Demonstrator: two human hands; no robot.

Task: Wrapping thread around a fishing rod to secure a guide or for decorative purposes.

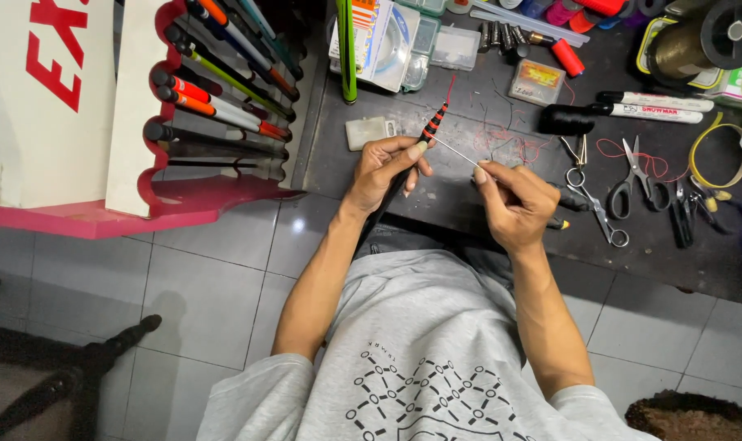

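My left hand grips a thin black rod with orange bands near its tip, which points up and away over the dark worktable. A fine pale thread runs taut from the rod to my right hand, which pinches its end between thumb and forefinger. Both hands hover just above the table's near edge, close together.
A red-and-white rack of several black rods stands at left. On the table lie scissors, small snips, a black thread spool, two white markers, a large spool, red thread scraps and small plastic boxes.
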